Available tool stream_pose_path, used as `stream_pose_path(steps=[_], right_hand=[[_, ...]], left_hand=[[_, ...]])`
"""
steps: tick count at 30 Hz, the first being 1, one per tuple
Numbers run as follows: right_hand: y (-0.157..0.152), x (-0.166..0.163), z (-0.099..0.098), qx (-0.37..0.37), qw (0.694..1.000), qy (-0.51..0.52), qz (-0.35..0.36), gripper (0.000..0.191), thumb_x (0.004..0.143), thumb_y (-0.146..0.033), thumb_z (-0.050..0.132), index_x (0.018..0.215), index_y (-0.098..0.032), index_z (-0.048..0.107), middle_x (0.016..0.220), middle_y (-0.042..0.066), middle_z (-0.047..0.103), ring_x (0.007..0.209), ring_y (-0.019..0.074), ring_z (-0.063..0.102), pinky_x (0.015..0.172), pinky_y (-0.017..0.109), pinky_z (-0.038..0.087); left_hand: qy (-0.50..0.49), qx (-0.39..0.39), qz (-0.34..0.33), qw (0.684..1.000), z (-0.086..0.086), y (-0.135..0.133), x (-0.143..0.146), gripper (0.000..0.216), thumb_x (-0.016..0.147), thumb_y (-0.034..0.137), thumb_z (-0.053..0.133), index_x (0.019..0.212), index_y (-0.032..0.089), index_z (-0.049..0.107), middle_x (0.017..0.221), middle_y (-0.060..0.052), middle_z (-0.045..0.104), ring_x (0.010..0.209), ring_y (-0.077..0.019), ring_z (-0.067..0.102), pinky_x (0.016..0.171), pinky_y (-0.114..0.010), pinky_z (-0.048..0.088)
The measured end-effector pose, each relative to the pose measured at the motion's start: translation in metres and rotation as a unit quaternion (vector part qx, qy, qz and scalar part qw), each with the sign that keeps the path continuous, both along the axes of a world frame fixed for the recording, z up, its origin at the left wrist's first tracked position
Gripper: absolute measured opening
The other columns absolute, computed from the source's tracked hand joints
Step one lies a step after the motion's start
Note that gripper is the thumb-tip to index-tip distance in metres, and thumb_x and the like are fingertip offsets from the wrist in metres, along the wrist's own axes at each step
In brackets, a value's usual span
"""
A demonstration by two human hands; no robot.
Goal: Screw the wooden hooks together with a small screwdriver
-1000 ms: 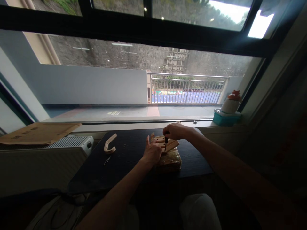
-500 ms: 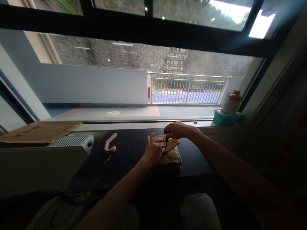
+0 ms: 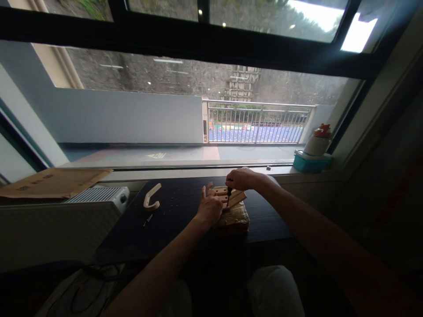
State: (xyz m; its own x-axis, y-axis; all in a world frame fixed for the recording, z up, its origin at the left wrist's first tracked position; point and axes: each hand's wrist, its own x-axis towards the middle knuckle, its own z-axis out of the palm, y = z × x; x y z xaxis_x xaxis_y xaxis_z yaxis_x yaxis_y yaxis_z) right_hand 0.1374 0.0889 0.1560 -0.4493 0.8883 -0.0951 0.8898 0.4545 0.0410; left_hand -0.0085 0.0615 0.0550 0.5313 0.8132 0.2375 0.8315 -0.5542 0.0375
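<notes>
My right hand [image 3: 242, 179] is closed around the handle of a screwdriver [image 3: 229, 193], which stands nearly upright with its tip down on a light wooden piece [image 3: 237, 200]. My left hand [image 3: 210, 207] presses against the left side of the same wooden piece, which has slats and dark holes; its fingers are partly hidden. Underneath lies a block wrapped in shiny brown tape [image 3: 234, 220]. Left of my hands, a curved wooden hook [image 3: 151, 203] rests on the dark table [image 3: 180, 229], with small metal parts, perhaps screws [image 3: 148, 220], near it.
A brown cardboard sheet [image 3: 49, 181] lies over a white radiator [image 3: 99, 194] at the left. On the windowsill at the right, a white bottle with an orange top [image 3: 317, 143] stands on a teal box [image 3: 310, 162]. The window is behind the table.
Almost nothing differs. My right hand has turned slightly on the screwdriver handle, while the left hand stays on the wooden piece.
</notes>
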Motion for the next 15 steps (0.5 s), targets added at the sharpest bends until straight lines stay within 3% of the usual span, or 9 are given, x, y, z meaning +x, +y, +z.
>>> stream_pose_path(steps=[4,6,10,15], right_hand=[[-0.003,0.002,0.004,-0.005,0.999,0.042,-0.009,0.029,0.085,-0.03,0.043,0.096,-0.02,0.068,0.088,0.005,0.069,0.068,0.0126,0.057,0.054,0.021,0.034],[-0.004,0.005,0.004,0.016,0.997,0.078,-0.008,0.026,0.082,-0.03,0.048,0.098,-0.019,0.066,0.091,0.005,0.068,0.07,0.0123,0.057,0.053,0.02,0.034],[-0.007,0.011,0.001,0.01,0.991,0.131,-0.009,0.024,0.08,-0.032,0.053,0.092,-0.016,0.066,0.086,0.004,0.068,0.065,0.0105,0.056,0.051,0.019,0.034],[-0.008,0.013,0.004,0.004,0.986,0.169,-0.013,0.025,0.083,-0.03,0.048,0.085,-0.015,0.068,0.077,0.005,0.068,0.06,0.0101,0.055,0.052,0.02,0.035]], left_hand=[[-0.011,0.049,-0.018,0.999,-0.001,0.002,-0.002,0.014,0.075,0.027,0.057,0.08,0.02,0.068,0.102,-0.008,0.064,0.12,-0.0289,0.039,0.109,-0.051,0.009],[-0.043,0.079,-0.021,0.996,0.002,0.003,-0.005,0.02,0.073,0.03,0.061,0.09,0.02,0.066,0.107,-0.007,0.062,0.122,-0.0281,0.037,0.109,-0.048,0.01],[-0.163,0.095,0.049,0.981,0.012,0.004,-0.003,0.028,0.073,0.033,0.061,0.097,0.019,0.059,0.1,-0.006,0.064,0.109,-0.0242,0.048,0.104,-0.043,0.022],[-0.325,0.04,0.102,0.939,0.018,0.01,0.019,0.029,0.073,0.036,0.061,0.094,0.021,0.049,0.088,-0.001,0.068,0.091,-0.0194,0.059,0.094,-0.042,0.032]])
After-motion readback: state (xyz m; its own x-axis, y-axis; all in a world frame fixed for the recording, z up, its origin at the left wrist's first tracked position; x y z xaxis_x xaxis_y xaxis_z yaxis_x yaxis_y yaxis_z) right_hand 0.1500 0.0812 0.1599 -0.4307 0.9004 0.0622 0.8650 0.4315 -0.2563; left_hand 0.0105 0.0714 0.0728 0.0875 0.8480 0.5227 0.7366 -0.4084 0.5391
